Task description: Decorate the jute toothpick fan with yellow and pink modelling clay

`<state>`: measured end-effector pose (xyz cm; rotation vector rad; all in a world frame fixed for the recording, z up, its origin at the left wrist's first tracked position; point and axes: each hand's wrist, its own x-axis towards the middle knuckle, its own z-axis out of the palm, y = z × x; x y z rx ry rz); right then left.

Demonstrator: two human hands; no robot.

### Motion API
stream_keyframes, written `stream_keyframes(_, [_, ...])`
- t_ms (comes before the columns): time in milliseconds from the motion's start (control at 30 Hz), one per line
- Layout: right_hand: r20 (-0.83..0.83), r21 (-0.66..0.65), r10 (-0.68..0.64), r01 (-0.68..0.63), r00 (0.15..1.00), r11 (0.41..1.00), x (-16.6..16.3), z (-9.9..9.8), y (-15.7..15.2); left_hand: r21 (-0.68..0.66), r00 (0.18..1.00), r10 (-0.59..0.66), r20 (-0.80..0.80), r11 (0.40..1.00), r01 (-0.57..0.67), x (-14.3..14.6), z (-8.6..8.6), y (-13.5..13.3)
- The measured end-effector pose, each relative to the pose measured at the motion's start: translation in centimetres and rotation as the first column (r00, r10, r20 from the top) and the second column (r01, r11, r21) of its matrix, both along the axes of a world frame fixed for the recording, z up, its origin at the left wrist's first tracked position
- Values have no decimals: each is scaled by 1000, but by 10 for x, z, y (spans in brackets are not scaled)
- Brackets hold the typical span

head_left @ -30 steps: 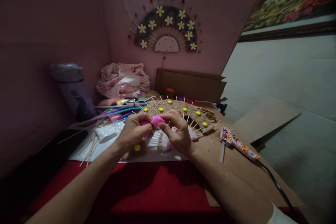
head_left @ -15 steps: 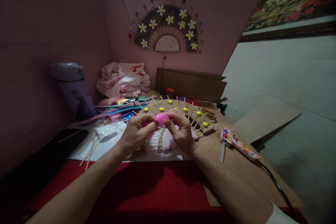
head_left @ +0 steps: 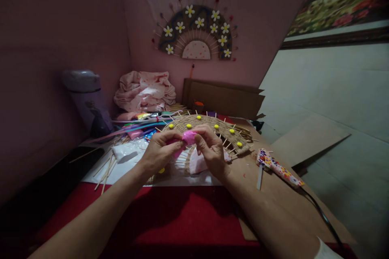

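Observation:
My left hand [head_left: 159, 151] and my right hand [head_left: 211, 149] meet above the table, both pinching a small lump of bright pink clay [head_left: 188, 136] between thumbs and fingertips. Right under them lies a half-round woven fan [head_left: 226, 134] of tan cord on wooden sticks, dotted with several yellow buttons. A pale pink half-disc at the fan's middle peeks out below my right hand.
A flowered glue gun [head_left: 278, 168] with its black cord lies to the right on brown cardboard. Loose sticks, coloured strips and a plastic bag are piled at left, near a lilac bottle [head_left: 88, 101]. Pink cloth [head_left: 145, 91] and a finished flowered fan [head_left: 196, 32] are behind.
My fingers have kept working the pink clay, squeezing it from a flatter piece into a rounder lump. The hands have shifted slightly up and right.

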<state>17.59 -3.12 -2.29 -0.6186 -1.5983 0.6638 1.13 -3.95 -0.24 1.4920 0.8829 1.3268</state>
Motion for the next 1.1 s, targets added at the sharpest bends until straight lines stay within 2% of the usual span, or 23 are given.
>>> stream_keyframes(100, [-81, -162, 88, -100, 993, 982, 1, -1, 3, -24, 996, -84, 40, 996, 85, -1, 0, 1])
stream_keyframes(167, [-126, -241, 140, -167, 982, 956, 1, -3, 6, -22, 995, -93, 37, 995, 94, -2, -1, 1])
stream_keyframes(267, [-172, -315, 206, -252, 963, 915, 2, -4, 10, -18, 996, -91, 9, 996, 92, -2, -2, 2])
stream_keyframes(333, [-186, -333, 204, -257, 961, 907, 1, -5, 12, -16, 995, -99, -22, 995, 98, -1, -2, 2])
stream_keyframes(433, [-151, -321, 123, -166, 981, 932, 1, -4, 11, 39, 988, -46, -151, 998, 52, 1, -3, 2])
stream_keyframes(567, [-28, -221, 57, -62, 998, 973, 2, -2, 8, 213, 927, 127, -352, 976, -52, 1, -3, 2])
stream_keyframes(733, [62, -63, 27, -23, 998, 998, 1, -3, 5, 257, 899, 207, -387, 960, -110, -3, -3, 3])
stream_keyframes(800, [69, -51, 14, -11, 997, 999, 0, -3, 5, 282, 887, 243, -393, 950, -136, -4, -3, 3])
stream_keyframes(933, [-25, -244, 84, -88, 996, 966, 0, -1, 7, 327, 882, 251, -399, 937, -119, -5, -5, 4])
stream_keyframes(1100, [-244, -466, 171, -270, 955, 843, 3, 2, 14, 276, 927, 176, -330, 957, -84, -4, -5, 4])
